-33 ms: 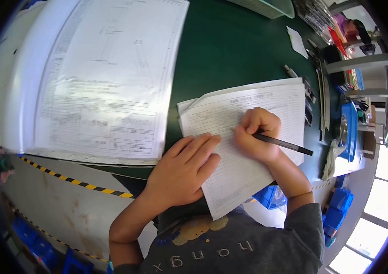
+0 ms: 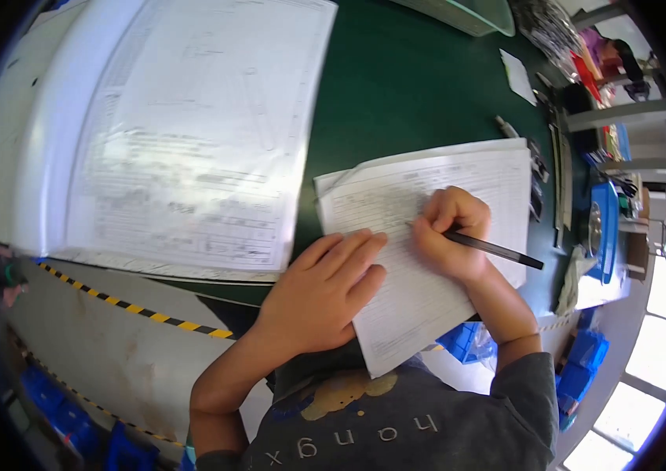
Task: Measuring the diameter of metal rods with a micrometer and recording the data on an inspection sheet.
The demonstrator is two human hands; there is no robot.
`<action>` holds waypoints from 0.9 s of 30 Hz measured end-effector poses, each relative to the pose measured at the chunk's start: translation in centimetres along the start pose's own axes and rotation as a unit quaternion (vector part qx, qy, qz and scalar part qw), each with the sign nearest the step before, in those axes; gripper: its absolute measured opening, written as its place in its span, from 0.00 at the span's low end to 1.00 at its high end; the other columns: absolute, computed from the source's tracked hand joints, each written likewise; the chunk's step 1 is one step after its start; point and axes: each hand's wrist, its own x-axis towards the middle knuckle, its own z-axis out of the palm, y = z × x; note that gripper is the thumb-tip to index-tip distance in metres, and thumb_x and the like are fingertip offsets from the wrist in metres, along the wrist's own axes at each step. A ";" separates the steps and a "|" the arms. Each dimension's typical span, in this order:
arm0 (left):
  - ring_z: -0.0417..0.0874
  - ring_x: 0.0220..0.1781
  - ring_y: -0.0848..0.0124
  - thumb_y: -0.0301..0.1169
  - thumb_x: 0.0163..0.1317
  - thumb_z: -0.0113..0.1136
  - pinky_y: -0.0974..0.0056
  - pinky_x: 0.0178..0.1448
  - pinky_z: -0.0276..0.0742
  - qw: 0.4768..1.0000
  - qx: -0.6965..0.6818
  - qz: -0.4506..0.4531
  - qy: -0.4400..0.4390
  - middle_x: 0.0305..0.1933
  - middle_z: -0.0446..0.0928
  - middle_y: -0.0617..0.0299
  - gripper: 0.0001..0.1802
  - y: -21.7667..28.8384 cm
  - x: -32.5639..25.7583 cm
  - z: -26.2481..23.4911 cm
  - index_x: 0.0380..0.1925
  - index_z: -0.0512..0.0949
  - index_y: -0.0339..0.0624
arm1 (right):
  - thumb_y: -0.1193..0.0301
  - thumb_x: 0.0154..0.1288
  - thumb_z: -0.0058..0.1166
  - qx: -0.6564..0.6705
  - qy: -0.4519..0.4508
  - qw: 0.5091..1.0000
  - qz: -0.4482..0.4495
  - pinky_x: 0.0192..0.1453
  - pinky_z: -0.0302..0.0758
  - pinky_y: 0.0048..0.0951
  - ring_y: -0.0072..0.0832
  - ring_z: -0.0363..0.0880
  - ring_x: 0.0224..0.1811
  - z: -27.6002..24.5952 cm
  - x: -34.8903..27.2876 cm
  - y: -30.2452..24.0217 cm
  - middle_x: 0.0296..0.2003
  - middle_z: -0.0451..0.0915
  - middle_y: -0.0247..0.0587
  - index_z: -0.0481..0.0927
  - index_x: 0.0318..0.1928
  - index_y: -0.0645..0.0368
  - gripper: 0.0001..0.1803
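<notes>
My right hand (image 2: 452,235) is closed around a black pen (image 2: 503,253), whose tip meets a printed form (image 2: 419,302) on top of a small stack of paper. The form carries fine table lines, too small to read. My left hand (image 2: 327,294) lies flat across the form's left edge with the fingers stretched out. To the left of that hand lies an open binder with a drawing sheet (image 2: 184,149) in a shiny clear sleeve; glare washes out part of it.
Beneath the papers is a dark green tabletop (image 2: 396,94). A pale green bin (image 2: 474,17) stands at the far edge. Along the right lie metal tools (image 2: 560,180), a white paper slip (image 2: 517,77), a blue tray (image 2: 604,233) and a cloth (image 2: 575,281). Grey shelf bars (image 2: 623,115) rise beyond them.
The whole view has shifted slightly, so everything appears a little further right. Both hands, the pen and the form keep nearly the same places relative to each other.
</notes>
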 end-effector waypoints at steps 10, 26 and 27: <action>0.70 0.63 0.57 0.35 0.47 0.61 0.53 0.63 0.65 1.000 0.005 -0.006 0.002 0.62 0.68 0.52 0.19 0.2 -0.1 0.0 0.40 0.75 0.39 | 0.85 0.48 0.57 0.012 -0.017 1.000 0.013 0.22 0.58 0.19 0.15 0.62 0.19 -0.3 0.1 0.0 0.18 0.69 0.31 0.61 0.18 0.55 0.18; 0.69 0.64 0.58 0.33 0.43 0.63 0.53 0.64 0.65 1.000 0.011 -0.010 -0.012 0.62 0.69 0.55 0.21 0.2 0.1 0.0 0.40 0.75 0.42 | 0.88 0.48 0.57 -0.032 -0.045 0.998 0.011 0.22 0.57 0.18 0.13 0.61 0.19 -0.4 0.3 -0.3 0.19 0.70 0.31 0.62 0.19 0.54 0.19; 0.69 0.64 0.58 0.33 0.43 0.63 0.53 0.64 0.65 1.000 0.013 -0.011 -0.011 0.62 0.69 0.55 0.21 0.2 0.2 0.0 0.40 0.75 0.42 | 0.88 0.48 0.57 -0.034 -0.046 0.998 0.010 0.22 0.57 0.18 0.13 0.60 0.19 -0.4 0.3 -0.3 0.19 0.70 0.31 0.62 0.19 0.54 0.19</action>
